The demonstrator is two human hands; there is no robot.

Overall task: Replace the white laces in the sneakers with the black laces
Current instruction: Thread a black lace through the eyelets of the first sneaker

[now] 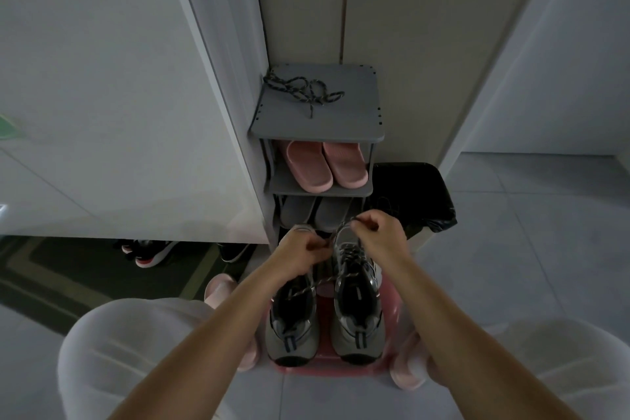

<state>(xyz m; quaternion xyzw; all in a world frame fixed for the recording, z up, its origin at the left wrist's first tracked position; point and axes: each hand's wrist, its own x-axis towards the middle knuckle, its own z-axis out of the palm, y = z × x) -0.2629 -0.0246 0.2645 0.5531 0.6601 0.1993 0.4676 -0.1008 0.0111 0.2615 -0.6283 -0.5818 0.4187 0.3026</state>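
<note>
Two grey sneakers stand side by side on a pink stool point(324, 370), heels toward me: the left sneaker point(291, 324) and the right sneaker point(358, 310). A dark speckled lace point(341, 232) runs through the right sneaker's eyelets. My left hand point(300, 254) pinches one strand of it above the shoe's toe. My right hand point(378, 232) pinches the other strand, raised slightly higher. A loose strand trails across the left sneaker's opening. Another dark speckled lace point(303, 92) lies tangled on top of the grey shoe rack point(358, 119). No white lace is visible.
Pink slippers point(324, 164) fill the rack's second shelf, grey slippers point(313, 213) the one below. A black-bagged bin point(416, 194) stands right of the rack. Dark sneakers point(150, 251) lie under the white cabinet point(119, 112) at left. My knees and pink slippers flank the stool.
</note>
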